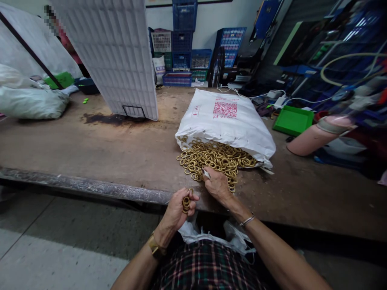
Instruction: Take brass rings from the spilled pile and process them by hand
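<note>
A heap of brass-coloured rings [216,157] spills from the mouth of a white woven sack [205,117] that lies on its side on the workbench. My left hand [175,211], at the bench's front edge, is closed around several brass rings [186,204]. At the near side of the heap, my right hand [218,186] has its fingers bent together, touching or just above the rings. Something small and white [207,174] shows at its fingertips; whether it is held or worn on a finger I cannot tell. The right fingertips are partly hidden.
A white pleated panel [127,60] stands on the workbench [121,151], left of the sack. To the right are a green tray [293,121] and a pink cylinder [317,137]. Blue crates [182,40] are stacked behind. A white bag [30,100] lies far left; another person [72,50] is beyond.
</note>
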Tool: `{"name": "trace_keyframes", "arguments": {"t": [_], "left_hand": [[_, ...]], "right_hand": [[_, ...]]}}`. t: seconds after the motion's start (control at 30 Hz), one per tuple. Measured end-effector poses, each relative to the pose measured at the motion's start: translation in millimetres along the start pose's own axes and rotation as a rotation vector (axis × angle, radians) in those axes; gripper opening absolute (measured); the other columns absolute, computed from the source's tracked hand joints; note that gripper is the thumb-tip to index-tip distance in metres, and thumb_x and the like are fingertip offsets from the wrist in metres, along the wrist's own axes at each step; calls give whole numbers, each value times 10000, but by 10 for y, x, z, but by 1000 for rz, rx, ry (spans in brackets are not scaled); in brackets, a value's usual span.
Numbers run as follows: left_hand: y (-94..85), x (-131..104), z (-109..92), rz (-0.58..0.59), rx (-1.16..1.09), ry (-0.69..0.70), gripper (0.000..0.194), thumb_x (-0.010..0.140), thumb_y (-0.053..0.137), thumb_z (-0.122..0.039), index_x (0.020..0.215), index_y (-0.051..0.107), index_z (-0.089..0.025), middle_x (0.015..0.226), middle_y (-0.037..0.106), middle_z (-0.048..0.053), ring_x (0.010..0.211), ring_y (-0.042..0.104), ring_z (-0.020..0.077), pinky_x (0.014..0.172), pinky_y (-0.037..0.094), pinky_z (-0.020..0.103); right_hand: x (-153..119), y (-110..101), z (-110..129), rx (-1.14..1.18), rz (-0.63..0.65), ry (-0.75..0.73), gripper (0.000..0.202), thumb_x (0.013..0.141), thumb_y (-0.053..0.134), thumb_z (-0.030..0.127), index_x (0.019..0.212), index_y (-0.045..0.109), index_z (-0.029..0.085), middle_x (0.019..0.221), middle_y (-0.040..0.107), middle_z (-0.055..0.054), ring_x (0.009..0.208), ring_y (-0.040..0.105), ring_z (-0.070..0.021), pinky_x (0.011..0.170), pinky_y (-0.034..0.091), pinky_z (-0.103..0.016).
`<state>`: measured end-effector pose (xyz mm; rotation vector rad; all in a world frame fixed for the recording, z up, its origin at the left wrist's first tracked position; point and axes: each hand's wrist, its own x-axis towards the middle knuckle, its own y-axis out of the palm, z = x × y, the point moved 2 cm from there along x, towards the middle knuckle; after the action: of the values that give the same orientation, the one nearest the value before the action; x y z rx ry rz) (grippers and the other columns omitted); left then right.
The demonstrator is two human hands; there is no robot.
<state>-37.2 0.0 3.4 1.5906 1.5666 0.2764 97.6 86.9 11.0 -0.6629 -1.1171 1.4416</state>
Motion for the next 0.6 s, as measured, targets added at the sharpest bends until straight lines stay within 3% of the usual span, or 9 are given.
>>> {"name": "trace_keyframes", "arguments": {"t": [0.4,0.6], "left_hand": [[28,38,-12,-73,-15,26,308,663,667,-320,557,459,-119,679,578,36,473,464,46,361,267,137],[14,58,-26,-101,-55,-15,249,654,682,-301,664,500,-132,656,598,35,482,513,71,352,282,128]], "right_hand": [[-134,-35,-10,324,-27,11,234,807,416,311,823,625,208,656,618,-16,597,531,-140,573,348,-225],[-235,-65,78,478,43,-12,230,806,414,312,711,590,199,633,589,0,589,501,-121,575,358,-218]]}}
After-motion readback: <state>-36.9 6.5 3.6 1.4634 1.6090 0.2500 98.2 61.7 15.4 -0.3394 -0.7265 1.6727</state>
